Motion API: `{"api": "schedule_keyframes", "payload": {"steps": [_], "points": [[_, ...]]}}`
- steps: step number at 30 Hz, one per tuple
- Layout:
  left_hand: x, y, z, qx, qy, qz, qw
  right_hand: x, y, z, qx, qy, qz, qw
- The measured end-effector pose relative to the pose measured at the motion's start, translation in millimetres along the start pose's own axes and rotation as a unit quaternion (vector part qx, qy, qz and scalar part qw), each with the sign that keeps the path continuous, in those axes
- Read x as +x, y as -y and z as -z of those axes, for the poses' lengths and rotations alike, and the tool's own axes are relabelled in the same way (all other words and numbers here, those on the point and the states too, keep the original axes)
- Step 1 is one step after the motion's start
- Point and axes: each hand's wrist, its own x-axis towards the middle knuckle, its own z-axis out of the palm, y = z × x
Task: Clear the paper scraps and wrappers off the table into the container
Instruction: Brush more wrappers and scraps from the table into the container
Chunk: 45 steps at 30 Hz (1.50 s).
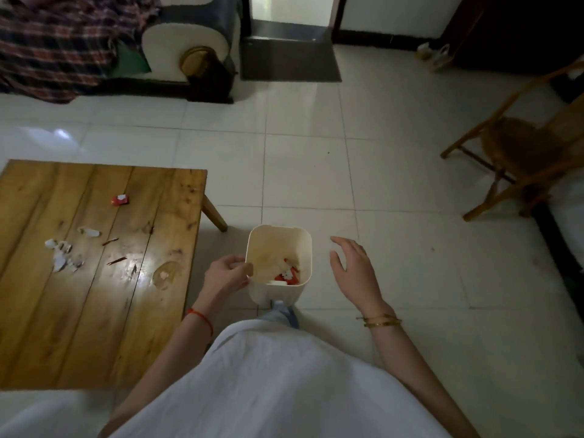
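Note:
A cream plastic container point(278, 230) stands on the floor just right of the low wooden table point(94, 311). Red and white scraps lie inside it. My left hand point(226, 275) grips the container's left rim. My right hand point(354, 268) hovers open to the right of the container, apart from it. On the table lie a red wrapper point(120, 199), a small white scrap point(89, 231) and a cluster of torn white paper scraps point(61, 254) near the left side.
Two thin dark slivers point(110, 241) lie on the table. A wooden chair point(521, 153) stands at the right. A sofa with a plaid cloth point(57, 42) and a dark doormat point(289, 61) are at the back. Tiled floor surrounds the container.

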Motion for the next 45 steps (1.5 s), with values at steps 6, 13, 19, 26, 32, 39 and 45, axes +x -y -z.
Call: {"api": "schedule_keyframes", "payload": {"steps": [6, 13, 19, 26, 32, 39, 45], "points": [[32, -50, 8, -0.034, -0.075, 0.005, 0.997, 111, 20, 5, 0.002, 0.048, 0.074, 0.996], [46, -66, 20, -0.055, -0.179, 0.038, 0.982, 205, 60, -20, -0.014, 0.141, 0.180, 0.973], [62, -63, 15, -0.123, -0.271, 0.102, 0.949, 274, 95, -52, -0.034, 0.257, 0.285, 0.923], [86, -58, 2, -0.212, -0.361, 0.174, 0.891, 338, 140, -95, -0.078, 0.368, 0.390, 0.840], [112, -49, -12, -0.304, -0.408, 0.220, 0.832, 362, 170, -148, -0.113, 0.425, 0.457, 0.773], [148, -16, -18, -0.413, -0.418, 0.255, 0.768, 366, 193, -232, -0.123, 0.457, 0.501, 0.724], [196, 18, -17, -0.459, -0.398, 0.291, 0.739, 368, 230, -328, -0.132, 0.462, 0.528, 0.700]]}}
